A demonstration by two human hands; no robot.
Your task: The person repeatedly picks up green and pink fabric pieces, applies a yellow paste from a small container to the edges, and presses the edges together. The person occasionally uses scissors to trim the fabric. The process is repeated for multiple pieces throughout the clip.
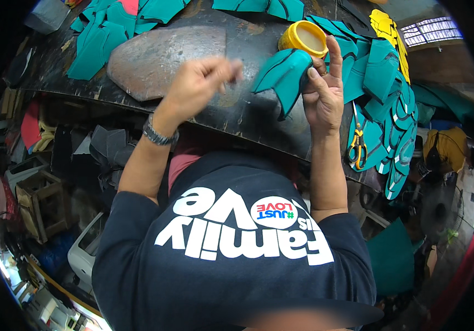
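My right hand (pixel 325 95) grips a teal fabric-like piece (pixel 284 77) with a dark line along it, pinched near the thumb with one finger raised. The piece hangs bent over the table edge side, its lower end notched. My left hand (pixel 203 83) is to its left, apart from it, over a worn brown board (pixel 165 62). Its fingers are curled together and their tips are blurred; whatever they hold, if anything, cannot be made out. Just behind the teal piece stands a round yellow tub (pixel 286 43) with pale contents.
Stacked teal pieces (pixel 381 66) cover the table's right side, with orange-and-black scissors (pixel 357 146) beside them. More teal pieces (pixel 100 48) lie at the far left, yellow pieces (pixel 387 27) at the far right. The dark table's (pixel 248 113) front edge runs before my body. A wooden stool (pixel 41 201) stands lower left.
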